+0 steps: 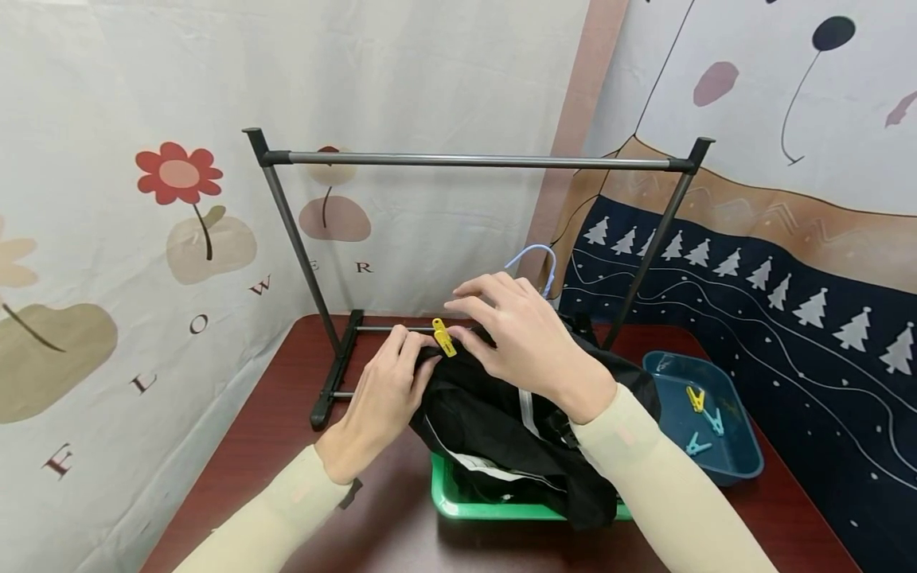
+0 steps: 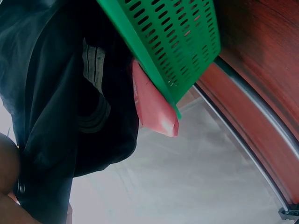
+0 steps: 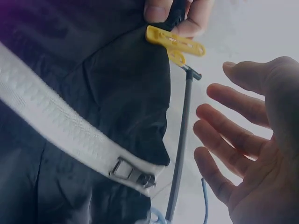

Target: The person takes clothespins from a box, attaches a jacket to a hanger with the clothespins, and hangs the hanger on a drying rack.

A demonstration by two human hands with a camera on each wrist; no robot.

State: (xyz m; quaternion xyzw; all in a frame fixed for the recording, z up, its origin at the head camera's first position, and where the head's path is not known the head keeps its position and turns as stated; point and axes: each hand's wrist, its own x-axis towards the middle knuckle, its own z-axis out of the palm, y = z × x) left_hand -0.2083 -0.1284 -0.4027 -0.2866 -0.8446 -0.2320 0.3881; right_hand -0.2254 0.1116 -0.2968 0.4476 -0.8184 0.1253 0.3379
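A black jacket with a white zipper is lifted over a green basket, partly covering it. My left hand pinches the jacket's upper edge between thumb and fingers. Just beside those fingers, a yellow clothespin is clipped on that edge. My right hand hovers by the clothespin with its fingers spread, and the right wrist view shows a gap between them. A blue hanger's hook rises behind the right hand; the hanger's body is mostly hidden by the jacket.
Behind the hands stands a metal clothes rack with a high crossbar. At right on the table, a dark blue tray holds one yellow and two light blue clothespins. Pink cloth pokes out beside the basket.
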